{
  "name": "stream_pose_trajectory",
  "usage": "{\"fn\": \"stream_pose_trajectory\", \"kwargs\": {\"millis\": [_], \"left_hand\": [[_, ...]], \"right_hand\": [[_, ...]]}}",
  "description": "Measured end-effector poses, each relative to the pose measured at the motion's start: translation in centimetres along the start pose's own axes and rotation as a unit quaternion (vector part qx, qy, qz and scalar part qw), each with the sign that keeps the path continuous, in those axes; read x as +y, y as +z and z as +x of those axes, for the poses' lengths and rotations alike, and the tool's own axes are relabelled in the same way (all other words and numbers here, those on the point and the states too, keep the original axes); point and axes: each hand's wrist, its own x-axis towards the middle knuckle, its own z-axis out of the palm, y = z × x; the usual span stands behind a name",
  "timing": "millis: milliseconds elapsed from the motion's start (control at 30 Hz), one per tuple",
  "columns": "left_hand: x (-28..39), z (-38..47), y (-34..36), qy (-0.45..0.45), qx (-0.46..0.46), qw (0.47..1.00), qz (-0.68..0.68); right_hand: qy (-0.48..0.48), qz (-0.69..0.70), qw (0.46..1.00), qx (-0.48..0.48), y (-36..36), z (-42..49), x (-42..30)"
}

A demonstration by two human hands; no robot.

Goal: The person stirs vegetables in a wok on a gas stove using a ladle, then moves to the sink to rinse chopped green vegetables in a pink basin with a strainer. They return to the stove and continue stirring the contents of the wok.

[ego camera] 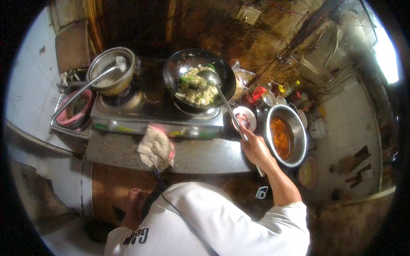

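Note:
My right hand [255, 148] grips the long metal handle of a ladle [209, 76]. The ladle's bowl rests bottom-up in a black wok [171, 68], on pale cooked pieces with bits of green [200, 91]. The wok sits over the right burner of a two-burner gas stove [166, 126]. Low at my left side hangs my left hand [134, 193], in shadow; its fingers are too dark to make out. Between my hands, a beige cloth [155, 148] with something pink under it lies at the stove's front edge.
A pot [126, 81] with a second ladle [85, 84] across it stands on the left burner. Farther left is a pink basin [86, 96]. On the right are a white bowl [253, 115] of reddish pieces, a metal basin [302, 153] of orange-brown liquid, and several bottles [290, 88].

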Motion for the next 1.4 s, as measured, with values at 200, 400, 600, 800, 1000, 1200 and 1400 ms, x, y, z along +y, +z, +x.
{"fn": "stream_pose_trajectory", "kwargs": {"millis": [200, 400, 600, 800, 1000, 1200, 1400], "left_hand": [[0.3, 1.2, -4.3, 0.056, -0.038, 0.995, -0.067], [3.1, 3.3, -7.5, -0.041, 0.107, 0.993, -0.02], [3.7, 1.0, -6.3, -0.092, 0.13, 0.985, 0.071], [-0.6, -3.8, -6.7, 0.151, -0.016, 0.97, 0.188], [-6.9, -6.8, -4.8, 0.071, 0.058, 0.994, 0.065], [-9.2, -9.7, -4.3, 0.06, 0.149, 0.979, 0.123], [-10.5, -12.4, -4.5, 0.11, 0.224, 0.93, 0.271]], "right_hand": [[-0.059, 0.019, 0.998, 0.032, 2.5, -1.4, 1.1], [-0.001, 0.048, 0.993, 0.112, 8.5, 3.2, 0.2], [-0.054, 0.166, 0.985, 0.008, 7.5, 2.5, -1.3], [-0.133, 0.145, 0.98, 0.029, 6.0, 1.6, 2.1], [-0.095, 0.126, 0.985, 0.075, 5.9, 4.5, 5.6], [-0.09, 0.305, 0.947, -0.054, 4.6, 4.9, 6.1], [0.035, 0.466, 0.882, -0.067, 1.4, 1.4, 7.0]]}}
